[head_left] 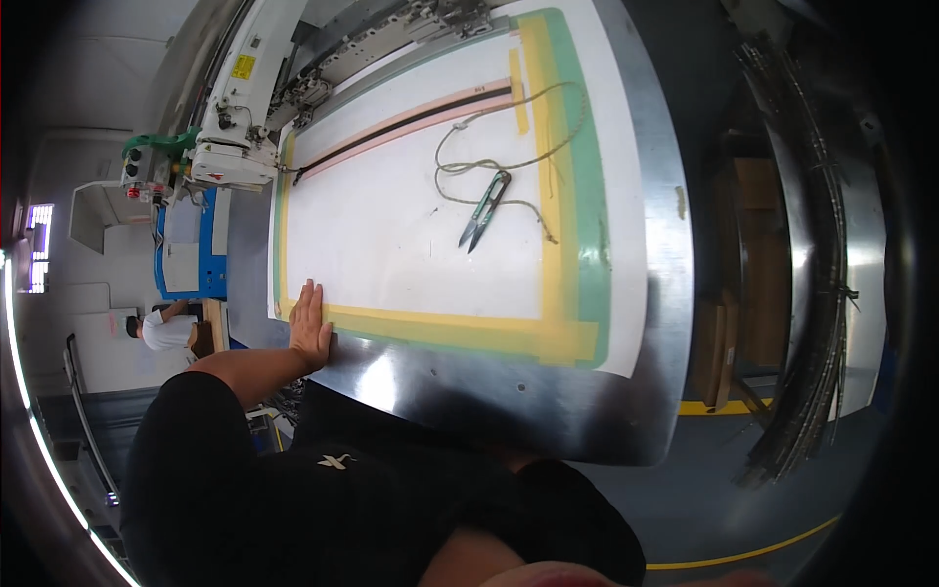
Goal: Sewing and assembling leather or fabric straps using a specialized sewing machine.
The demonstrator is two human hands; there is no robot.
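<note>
Forward, left fingers (306,301) extended, across tape (430,325)

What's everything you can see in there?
Snips: one, dark, on sheet
Cord: one, greenish grey, by snips
Strip: one, pink with black middle, on sheet
Sheet: one, white, on table
Tape: several strips, yellow, sheet's borders
Band: one, green, outside tape
Table: one, silver, centre
Machine: one, white, upper left
Boxy unit: one, blue and white, left
Co-worker: one, white top, far left
Rods: one bundle, dark, right
Cardboard: count unclear, brown, right
Left hand: one, bare, on sheet's lower left corner
</note>
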